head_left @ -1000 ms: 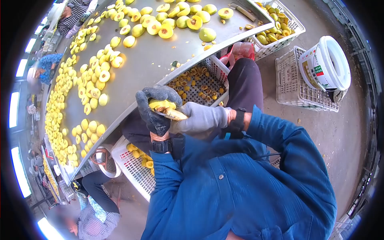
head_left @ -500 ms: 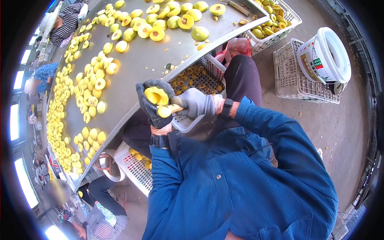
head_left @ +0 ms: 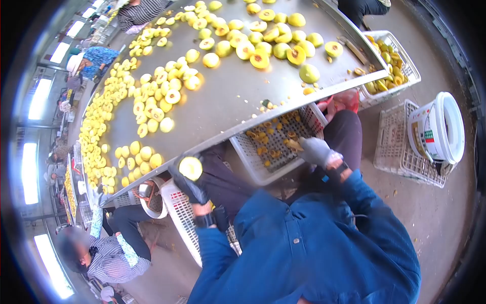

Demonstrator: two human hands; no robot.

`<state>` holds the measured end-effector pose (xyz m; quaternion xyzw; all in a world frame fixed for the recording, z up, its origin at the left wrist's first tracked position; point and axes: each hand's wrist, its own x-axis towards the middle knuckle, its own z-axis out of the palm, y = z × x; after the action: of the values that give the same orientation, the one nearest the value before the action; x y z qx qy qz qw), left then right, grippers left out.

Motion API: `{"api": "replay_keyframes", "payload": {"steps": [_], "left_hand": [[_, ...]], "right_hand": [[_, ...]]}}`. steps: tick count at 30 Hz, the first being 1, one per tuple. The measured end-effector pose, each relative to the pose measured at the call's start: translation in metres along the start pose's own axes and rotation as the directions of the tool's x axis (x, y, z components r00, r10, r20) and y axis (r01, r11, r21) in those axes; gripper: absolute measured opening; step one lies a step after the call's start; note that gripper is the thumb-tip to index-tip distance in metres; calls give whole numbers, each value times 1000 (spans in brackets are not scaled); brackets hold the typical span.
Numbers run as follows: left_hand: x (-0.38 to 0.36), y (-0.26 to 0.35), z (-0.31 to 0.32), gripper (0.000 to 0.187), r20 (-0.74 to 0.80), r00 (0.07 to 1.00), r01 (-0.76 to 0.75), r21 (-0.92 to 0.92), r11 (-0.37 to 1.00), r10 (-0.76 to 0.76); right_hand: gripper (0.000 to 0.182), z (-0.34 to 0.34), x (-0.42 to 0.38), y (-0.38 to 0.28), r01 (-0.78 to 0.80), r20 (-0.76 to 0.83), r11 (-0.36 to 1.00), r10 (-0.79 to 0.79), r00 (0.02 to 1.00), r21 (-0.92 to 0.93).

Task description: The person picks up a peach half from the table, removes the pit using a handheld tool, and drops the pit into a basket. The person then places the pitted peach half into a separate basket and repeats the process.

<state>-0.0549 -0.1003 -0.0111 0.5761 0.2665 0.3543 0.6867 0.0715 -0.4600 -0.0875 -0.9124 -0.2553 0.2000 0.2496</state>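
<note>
Though visible, fruit [head_left: 190, 168] in left hand [head_left: 186, 186].

Broad grey metal tabletop [head_left: 217, 111] looked smooth, glossy; white cylindrical plastic bucket [head_left: 424, 129] smooth; blue long-sleeved cloth shirt [head_left: 266, 243] matt; held round yellow fruit half [head_left: 190, 168] smooth.

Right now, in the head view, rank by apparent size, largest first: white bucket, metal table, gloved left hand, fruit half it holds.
1. Metal table
2. White bucket
3. Gloved left hand
4. Fruit half
</note>
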Motion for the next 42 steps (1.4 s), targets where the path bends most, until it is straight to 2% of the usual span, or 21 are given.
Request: {"api": "replay_keyframes", "payload": {"steps": [1,2,3,7,11,15,17,20,23,27,28,30,31,32,33,35,37,38,40,41,42], "left_hand": [[11,-7,-39,46,-90,991,-79,247,966,104],[19,2,-66,38,44,963,-225,672,706,265],[25,10,-72,35,32,928,-249,794,554,371],[76,39,-22,33,327,851,-480,803,354,412],[183,-11,36,39,567,735,-662,718,214,372],[264,-51,81,55,665,668,-664,735,-135,333],[273,-51,120,60,779,566,-760,620,-194,271],[288,-74,152,54,838,535,-818,545,-184,105],[276,-78,167,48,754,652,-757,643,-117,-73],[239,-83,154,41,798,600,-793,603,-90,56],[237,-81,149,41,780,624,-780,626,-25,43],[227,-79,134,41,626,779,-604,731,317,40],[220,-79,126,41,544,839,-483,736,474,11],[189,-52,132,37,434,890,-228,687,690,-139],[165,-41,132,37,427,888,-124,579,806,-170],[117,-29,130,35,425,869,119,317,941,-253],[60,-9,136,35,446,865,109,280,954,-230],[34,0,137,34,453,865,105,258,960,-216],[-10,21,138,38,602,796,-133,283,950,-68],[-30,33,143,41,656,755,-277,317,907,1],[-42,29,145,45,615,785,-273,233,933,76]], "right_hand": [[26,4,-2,4,6,-19,1000,-5,1000,10],[26,1,-5,3,-13,-25,1000,13,1000,20],[26,-3,-9,1,-34,-26,999,35,999,30],[25,3,-13,-5,-37,-118,999,42,992,40],[24,19,-12,-6,-21,-138,999,27,990,39],[28,18,-21,-8,-100,-109,995,101,989,16],[30,17,-17,-3,-116,-66,993,116,991,5],[30,17,-12,-5,-132,-40,991,133,990,37],[29,16,-10,-7,-127,-50,992,128,990,16],[25,8,-12,-20,-80,-68,994,84,994,68],[24,2,-10,-27,-43,-85,994,51,995,100],[23,-2,-4,-33,92,-143,978,-65,988,189],[25,-4,-1,-37,104,-164,953,-59,985,284],[26,-12,5,-49,117,-187,920,-49,981,374],[28,-21,11,-63,128,-209,878,-33,977,460],[36,-45,21,-100,71,-167,591,110,980,804],[38,-40,37,-120,250,-386,482,206,899,840],[36,-43,40,-129,238,-360,436,223,906,868],[32,-54,36,-143,214,-305,341,242,921,915],[31,-56,31,-145,177,-229,213,248,942,961],[29,-58,26,-147,136,-152,81,238,959,987]]}}
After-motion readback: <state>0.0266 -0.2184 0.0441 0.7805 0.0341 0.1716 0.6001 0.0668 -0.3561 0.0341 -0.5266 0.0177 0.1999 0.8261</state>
